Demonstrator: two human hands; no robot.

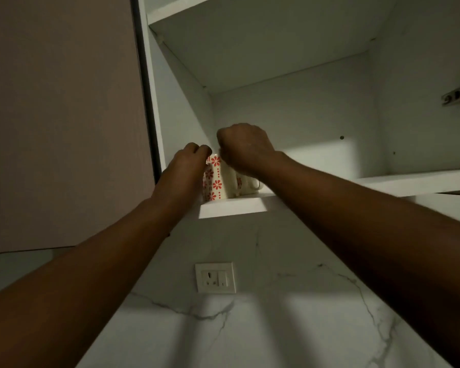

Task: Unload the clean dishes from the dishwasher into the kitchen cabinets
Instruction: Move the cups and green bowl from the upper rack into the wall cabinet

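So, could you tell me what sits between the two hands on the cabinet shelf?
In the head view, a red-flowered mug stands between the left hand and right hand.

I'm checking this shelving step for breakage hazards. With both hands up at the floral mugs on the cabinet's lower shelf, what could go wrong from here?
1. The floral mug stands near the shelf's front edge; a nudge from the left hand could tip it off.
2. The right hand is over a second mug right beside the first, so they may knock together.
3. The hands hide much of both mugs, so placement is partly by feel.
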